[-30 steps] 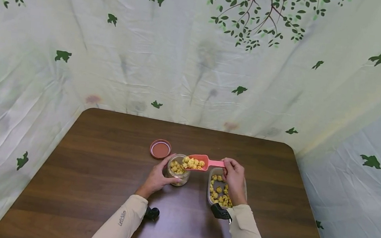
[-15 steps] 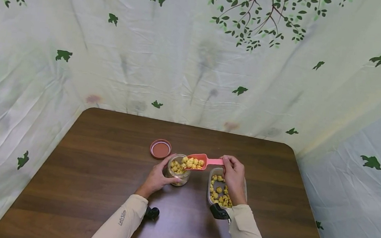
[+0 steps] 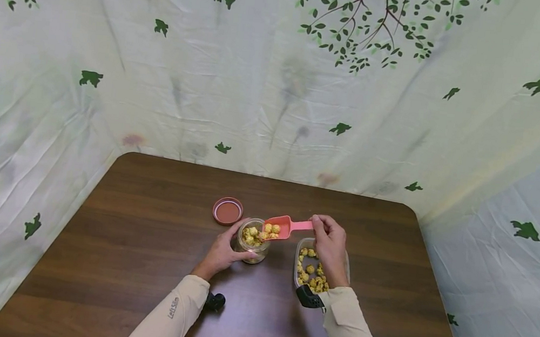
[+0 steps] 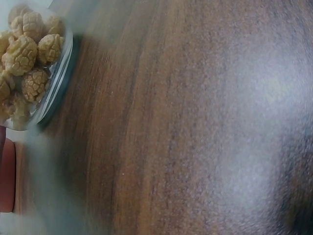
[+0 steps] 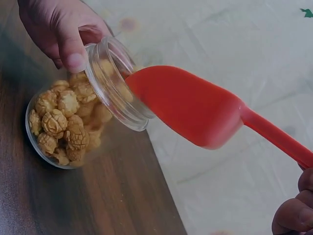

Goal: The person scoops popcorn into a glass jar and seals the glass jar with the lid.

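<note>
Caramel popcorn fills much of a clear glass jar [image 3: 254, 255] standing on the table, also seen in the right wrist view as a jar [image 5: 115, 83] with popcorn [image 5: 66, 117] inside. My left hand [image 3: 221, 251] grips the jar's side, thumb in front and fingers behind. With my right hand [image 3: 331, 250] I pinch the handle of a red scoop [image 3: 286, 227]. The scoop's lip reaches into the jar's mouth, tilted down, with several popcorn pieces [image 3: 271, 229] left on it. Under my right hand sits a clear plastic container [image 3: 297, 271] of popcorn, partly hidden by the hand.
A red jar lid [image 3: 227, 211] lies upside down behind the jar on the brown wooden table [image 3: 147, 222]. A leaf-patterned curtain [image 3: 259, 80] hangs along the table's back and sides. Wrist cameras [image 3: 215, 302] are strapped to both arms.
My right hand has risen slightly and moved left, tipping the scoop more steeply. Popcorn has slid from the scoop into the jar, so fewer pieces lie on it. My left hand stays put.
</note>
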Action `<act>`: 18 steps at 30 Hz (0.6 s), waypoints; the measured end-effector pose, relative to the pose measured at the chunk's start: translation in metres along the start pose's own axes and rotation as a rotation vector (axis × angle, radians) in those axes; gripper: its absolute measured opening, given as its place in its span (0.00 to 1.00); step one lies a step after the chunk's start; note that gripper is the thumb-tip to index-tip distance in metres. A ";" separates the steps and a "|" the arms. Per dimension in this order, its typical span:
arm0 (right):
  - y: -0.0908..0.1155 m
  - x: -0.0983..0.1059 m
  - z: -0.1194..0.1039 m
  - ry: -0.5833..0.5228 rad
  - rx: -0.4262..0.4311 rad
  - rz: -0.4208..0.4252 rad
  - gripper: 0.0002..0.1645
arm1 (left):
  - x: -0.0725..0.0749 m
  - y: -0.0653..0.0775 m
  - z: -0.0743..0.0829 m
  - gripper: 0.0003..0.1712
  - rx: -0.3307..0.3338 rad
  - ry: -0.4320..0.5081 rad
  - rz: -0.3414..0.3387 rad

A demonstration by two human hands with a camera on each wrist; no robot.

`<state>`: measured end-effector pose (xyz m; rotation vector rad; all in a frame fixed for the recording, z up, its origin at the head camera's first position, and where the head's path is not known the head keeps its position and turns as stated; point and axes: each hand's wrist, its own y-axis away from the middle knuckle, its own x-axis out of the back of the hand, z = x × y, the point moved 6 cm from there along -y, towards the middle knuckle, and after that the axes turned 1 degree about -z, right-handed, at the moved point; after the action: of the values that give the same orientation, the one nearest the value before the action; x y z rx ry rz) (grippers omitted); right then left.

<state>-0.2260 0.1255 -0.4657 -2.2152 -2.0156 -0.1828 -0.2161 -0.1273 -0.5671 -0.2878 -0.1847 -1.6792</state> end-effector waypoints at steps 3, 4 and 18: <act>0.000 0.000 -0.001 0.021 0.010 -0.003 0.19 | 0.000 0.000 0.000 0.54 -0.014 -0.005 0.006; 0.000 0.000 -0.001 0.027 0.011 -0.003 0.19 | 0.000 0.000 0.000 0.54 -0.020 -0.011 0.008; -0.001 0.001 0.000 0.028 0.020 0.008 0.16 | 0.001 0.000 0.000 0.54 -0.023 -0.021 0.007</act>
<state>-0.2267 0.1268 -0.4650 -2.1957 -1.9858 -0.1916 -0.2167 -0.1278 -0.5670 -0.3229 -0.1795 -1.6727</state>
